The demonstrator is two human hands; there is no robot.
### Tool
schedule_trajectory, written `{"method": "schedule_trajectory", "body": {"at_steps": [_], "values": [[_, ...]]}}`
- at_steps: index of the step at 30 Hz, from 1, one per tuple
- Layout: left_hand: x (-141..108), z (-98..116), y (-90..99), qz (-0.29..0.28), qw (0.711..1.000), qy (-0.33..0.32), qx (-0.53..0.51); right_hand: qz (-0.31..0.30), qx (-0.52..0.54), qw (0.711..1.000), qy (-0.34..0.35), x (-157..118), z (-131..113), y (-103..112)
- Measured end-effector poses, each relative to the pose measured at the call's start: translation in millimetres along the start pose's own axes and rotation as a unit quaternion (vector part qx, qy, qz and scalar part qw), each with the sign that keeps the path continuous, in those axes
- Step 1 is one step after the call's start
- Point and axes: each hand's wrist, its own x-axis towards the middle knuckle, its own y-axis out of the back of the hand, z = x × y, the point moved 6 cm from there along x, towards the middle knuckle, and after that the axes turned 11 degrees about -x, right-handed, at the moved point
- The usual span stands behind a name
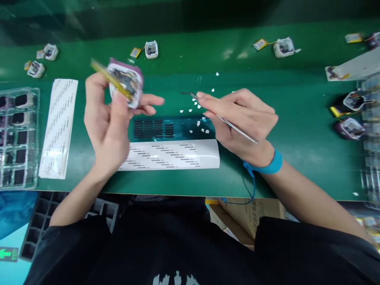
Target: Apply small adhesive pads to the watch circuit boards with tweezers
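Note:
My left hand (108, 118) holds up a small purple-and-white device housing (137, 85) with its circuit board exposed. A yellow-edged battery (99, 69), blurred, sticks out from it near my thumb. Between the fingers of my right hand (242, 114) is a slim metal rod-like tool (237, 128), pointing left. A small dark strip (186, 93) shows at its tip; whether it is gripped or stuck on, I cannot tell. Below lies a blue-green sheet with rows of dark strips (152, 129). Small white round tabs (198, 123) are scattered around its right side.
White printed liner sheets (175, 156) (58, 126) lie in front and at left. Clear trays (29, 138) stand at left, with more stacked at right. Several open housings with batteries (151, 50) sit along the back. A blue wrist strap (274, 162) trails a cord over the table edge.

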Motion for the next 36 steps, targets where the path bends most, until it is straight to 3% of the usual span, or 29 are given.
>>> {"method": "schedule_trajectory", "body": {"at_steps": [2,4,6,8,10,12,17,21,23,26,28,33,36], "values": [[4,-20,10.9,0.061,0.982,0.130,-0.122,-0.016,0.007,1.000,-0.019,-2,-2,2],[4,-37,9.2,0.055,0.950,0.236,-0.199,-0.056,-0.004,0.997,-0.047,-2,-5,6],[1,-44,4.6,0.050,0.931,0.279,-0.229,-0.101,-0.029,0.994,-0.039,0,-13,11],[-2,-45,-0.8,0.054,0.934,0.268,-0.231,-0.146,-0.040,0.988,0.018,2,-25,14],[-6,-44,-6.9,0.061,0.940,0.252,-0.220,-0.143,-0.028,0.984,0.098,5,-39,17],[-11,-45,-11.5,0.080,0.939,0.251,-0.220,-0.132,0.002,0.982,0.132,6,-46,16],[-18,-46,-16.9,0.111,0.930,0.258,-0.238,-0.209,0.060,0.976,0.030,5,-38,-7],[-19,-38,-18.8,0.101,0.941,0.222,-0.233,-0.259,0.052,0.964,0.018,1,-34,-14],[-20,-35,-18.3,0.108,0.944,0.203,-0.237,-0.246,0.053,0.967,0.043,0,-35,-12],[-21,-33,-18.4,0.104,0.954,0.185,-0.213,-0.167,0.045,0.979,0.105,0,-40,-2],[-22,-33,-19.0,0.096,0.962,0.174,-0.189,-0.157,0.039,0.980,0.115,0,-42,-1],[-23,-36,-19.2,0.099,0.964,0.176,-0.171,-0.307,0.044,0.949,0.058,-4,-40,-16],[-24,-35,-20.6,0.091,0.967,0.179,-0.158,-0.302,0.046,0.951,0.054,-4,-42,-16]]}}
